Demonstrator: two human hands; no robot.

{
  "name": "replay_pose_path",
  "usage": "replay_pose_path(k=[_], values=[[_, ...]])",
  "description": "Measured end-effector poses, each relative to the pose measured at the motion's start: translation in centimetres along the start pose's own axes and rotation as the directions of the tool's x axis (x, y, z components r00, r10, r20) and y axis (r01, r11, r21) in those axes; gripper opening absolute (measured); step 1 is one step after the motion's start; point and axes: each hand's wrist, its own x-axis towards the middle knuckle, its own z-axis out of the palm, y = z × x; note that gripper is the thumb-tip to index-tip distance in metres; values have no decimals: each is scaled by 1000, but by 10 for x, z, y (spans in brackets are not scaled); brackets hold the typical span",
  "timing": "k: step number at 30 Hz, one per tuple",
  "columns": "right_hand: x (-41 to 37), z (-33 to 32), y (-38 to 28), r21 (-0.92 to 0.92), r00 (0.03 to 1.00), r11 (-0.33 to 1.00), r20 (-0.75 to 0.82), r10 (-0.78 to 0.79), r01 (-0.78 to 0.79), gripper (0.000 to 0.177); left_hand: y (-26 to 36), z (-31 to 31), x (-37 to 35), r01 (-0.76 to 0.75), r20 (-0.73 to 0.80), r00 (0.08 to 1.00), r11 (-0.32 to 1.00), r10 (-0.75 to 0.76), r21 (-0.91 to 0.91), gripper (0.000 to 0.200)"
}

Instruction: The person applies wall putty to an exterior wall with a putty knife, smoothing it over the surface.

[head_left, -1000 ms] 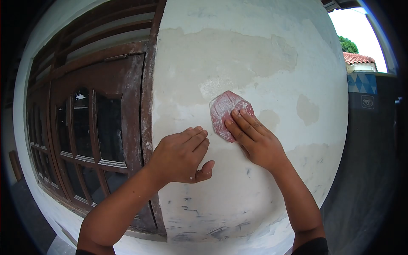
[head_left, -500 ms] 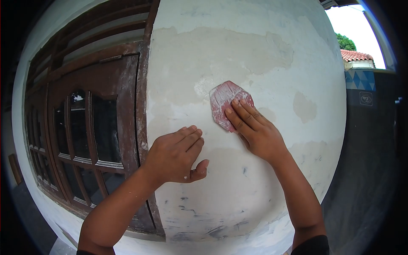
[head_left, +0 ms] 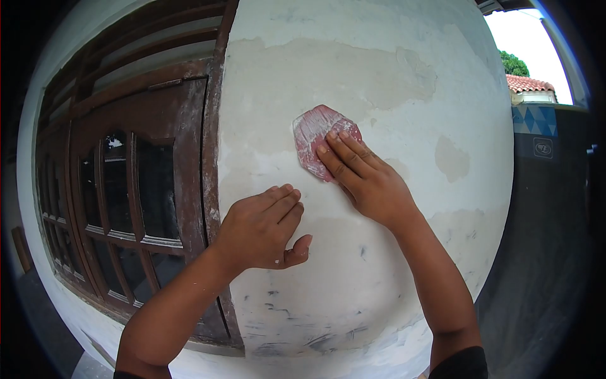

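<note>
My right hand (head_left: 369,180) presses a red sheet of sandpaper (head_left: 315,129), dusted with white, against the painted wall (head_left: 379,252). Its fingers lie over the lower right part of the sheet, and the thumb is mostly hidden. The sheet has angled corners and covers part of a beige patch (head_left: 328,69). Below and to the left, my left hand (head_left: 259,227) is open with nothing in it, its fingers stretched together and the thumb apart. That hand is in front of the wall, near the window frame, with white specks on its skin.
A brown wooden window (head_left: 126,189) with dark panes and a dusty frame fills the left side. Dark scuff marks (head_left: 315,341) run along the lower wall. To the right are a dark surface (head_left: 543,240), a blue patterned strip (head_left: 535,120) and a tiled roof (head_left: 529,83).
My right hand has slid the sandpaper up and to the left across the wall, over a whitish spot. My left hand has stayed almost in place.
</note>
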Motion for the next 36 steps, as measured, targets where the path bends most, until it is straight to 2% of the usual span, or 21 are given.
replay_pose_path(k=[5, 10, 13, 19, 25, 28, 31, 36], values=[[-29, -7, -9, 12, 998, 1000, 62, 7, -8, 50, -1, -1, 0, -10, 1, 1000, 1000, 10, -6, 35], [-49, -9, -7, -22, 1000, 1000, -4, 5, -5, 48, 1, -1, -1, -3, -6, 1000, 1000, 3, 4, 35], [-25, -8, -3, 12, 998, 999, -51, 33, -32, 49, 0, 1, 0, -1, -18, 1000, 1000, 1, -6, 35], [9, 5, 4, -21, 1000, 1000, -19, 5, -6, 52, 0, 0, -1, 2, -19, 1000, 1000, -2, -9, 35], [-34, -7, -7, -8, 998, 1000, 63, 19, -19, 50, -1, 1, -3, -2, -9, 1000, 1000, 2, -10, 35], [-53, -13, -8, 0, 998, 1000, 56, 28, -28, 49, 0, 1, -2, -1, -8, 1000, 1000, 1, -5, 35], [-43, -9, -4, -9, 999, 999, -34, 38, -39, 50, 0, 0, -1, 1, -13, 1000, 1000, -1, -4, 35], [-3, -1, -5, 27, 999, 1000, -40, 8, -7, 51, 1, 1, 0, 9, -9, 1000, 1000, -10, -12, 35]])
